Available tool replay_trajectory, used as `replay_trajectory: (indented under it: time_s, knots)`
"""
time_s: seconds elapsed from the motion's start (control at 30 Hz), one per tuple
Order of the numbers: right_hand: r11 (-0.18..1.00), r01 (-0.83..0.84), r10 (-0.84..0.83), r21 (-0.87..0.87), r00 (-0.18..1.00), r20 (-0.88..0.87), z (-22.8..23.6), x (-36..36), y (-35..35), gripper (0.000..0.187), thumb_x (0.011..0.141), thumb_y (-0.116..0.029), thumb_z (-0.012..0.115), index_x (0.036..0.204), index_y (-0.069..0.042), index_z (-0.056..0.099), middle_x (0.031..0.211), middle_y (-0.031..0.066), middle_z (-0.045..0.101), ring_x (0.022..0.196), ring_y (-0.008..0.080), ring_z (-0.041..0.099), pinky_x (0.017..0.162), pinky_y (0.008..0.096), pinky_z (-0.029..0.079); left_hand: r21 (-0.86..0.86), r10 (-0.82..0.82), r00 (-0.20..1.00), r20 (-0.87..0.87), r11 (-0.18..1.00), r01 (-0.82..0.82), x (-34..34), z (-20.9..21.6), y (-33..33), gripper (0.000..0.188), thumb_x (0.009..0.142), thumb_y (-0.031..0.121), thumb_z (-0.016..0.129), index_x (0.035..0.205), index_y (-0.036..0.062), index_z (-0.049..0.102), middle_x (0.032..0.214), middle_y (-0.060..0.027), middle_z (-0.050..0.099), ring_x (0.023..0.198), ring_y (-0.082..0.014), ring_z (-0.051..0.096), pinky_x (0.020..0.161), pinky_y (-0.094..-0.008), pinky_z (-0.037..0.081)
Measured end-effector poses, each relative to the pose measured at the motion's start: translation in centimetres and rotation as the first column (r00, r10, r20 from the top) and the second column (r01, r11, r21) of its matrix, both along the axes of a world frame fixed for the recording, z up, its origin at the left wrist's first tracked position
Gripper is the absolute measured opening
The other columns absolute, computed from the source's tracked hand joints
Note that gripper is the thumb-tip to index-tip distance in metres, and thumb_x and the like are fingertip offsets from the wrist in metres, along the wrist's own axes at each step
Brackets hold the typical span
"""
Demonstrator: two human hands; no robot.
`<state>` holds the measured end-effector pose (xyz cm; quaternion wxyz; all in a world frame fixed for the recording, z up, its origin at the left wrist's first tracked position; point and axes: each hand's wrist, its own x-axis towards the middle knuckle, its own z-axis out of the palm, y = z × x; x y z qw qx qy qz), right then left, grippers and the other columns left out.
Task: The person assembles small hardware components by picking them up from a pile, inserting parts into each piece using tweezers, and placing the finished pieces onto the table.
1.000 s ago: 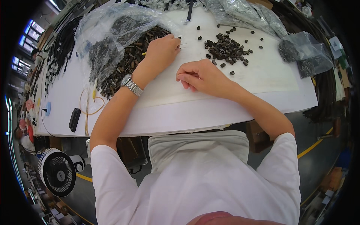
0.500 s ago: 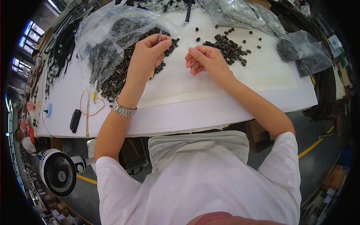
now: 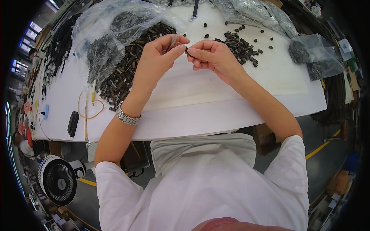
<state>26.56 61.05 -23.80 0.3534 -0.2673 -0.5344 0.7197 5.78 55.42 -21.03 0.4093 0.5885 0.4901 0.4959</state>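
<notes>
My left hand (image 3: 155,57) is closed around a slim metal tool (image 3: 172,42), most of which the fingers hide. Opposite it, my right hand (image 3: 220,61) pinches a small dark piece (image 3: 187,51) between thumb and fingertips. The fingertips of both hands nearly meet at that piece, above the white table (image 3: 185,86). Beside my left hand spreads a big heap of short dark tube-like pieces (image 3: 122,73), partly under a clear plastic bag (image 3: 102,29). A smaller pile of short black pieces (image 3: 241,48) lies just beyond my right hand.
Clear bags with dark parts (image 3: 316,57) lie at the right edge, with more plastic bags (image 3: 254,17) at the back. On the left are a black oblong object (image 3: 73,124), a yellow-tipped cord (image 3: 93,94) and black strips (image 3: 61,44). A fan (image 3: 58,179) stands lower left.
My hands have come together; my right hand moved slightly left, and a small dark piece now shows in its pinch. The yellow part below my left hand is no longer visible.
</notes>
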Motion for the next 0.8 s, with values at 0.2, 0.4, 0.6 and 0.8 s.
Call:
replay_trajectory:
  time_s: [0.2,0.4,0.6,0.8]
  knots:
    - [0.998,-0.020,0.019,-0.061,0.999,-0.026,-0.2,0.4,-0.2,0.021,0.101,-0.018,0.074,0.109,0.001,0.072,0.094,0.0055,0.074,0.080,0.0102,0.070,0.081,0.0289,0.063,0.062,0.037,0.969,-0.246,0.998,-0.023,-0.3,-0.2,-0.1,0.018,0.094,0.017,0.077,0.102,0.0003,0.078,0.074,0.0058,0.060,0.070,-0.0031,0.049,0.063,-0.0226,0.039]
    - [0.989,0.015,-0.001,0.149,0.995,-0.098,0.3,0.4,-0.2,0.024,0.103,-0.020,0.073,0.116,0.000,0.072,0.096,0.0041,0.075,0.080,0.0097,0.071,0.082,0.0276,0.060,-0.030,0.090,0.989,-0.119,0.995,-0.094,0.3,0.1,-0.5,0.019,0.092,0.018,0.081,0.098,-0.0005,0.078,0.071,0.0064,0.060,0.066,-0.0016,0.046,0.058,-0.0220,0.034]
    - [0.985,-0.012,0.021,0.172,0.998,-0.052,0.0,0.8,0.0,0.021,0.103,-0.020,0.073,0.112,-0.001,0.073,0.092,0.0039,0.074,0.079,0.0103,0.070,0.081,0.0271,0.059,0.017,0.003,0.970,-0.243,1.000,0.001,-0.1,0.1,-0.5,0.021,0.095,0.015,0.078,0.107,-0.0014,0.077,0.083,-0.0028,0.075,0.053,0.0001,0.042,0.047,-0.0203,0.027]
    - [0.996,-0.061,0.062,0.067,0.998,-0.021,0.0,0.8,0.0,0.018,0.103,-0.021,0.073,0.105,-0.003,0.071,0.086,0.0013,0.070,0.075,0.0104,0.068,0.077,0.0263,0.058,-0.220,-0.167,0.983,0.081,0.959,0.181,-1.4,0.5,-0.2,0.018,0.094,0.016,0.079,0.098,-0.0022,0.077,0.082,-0.0079,0.077,0.050,-0.0009,0.043,0.044,-0.0192,0.027]
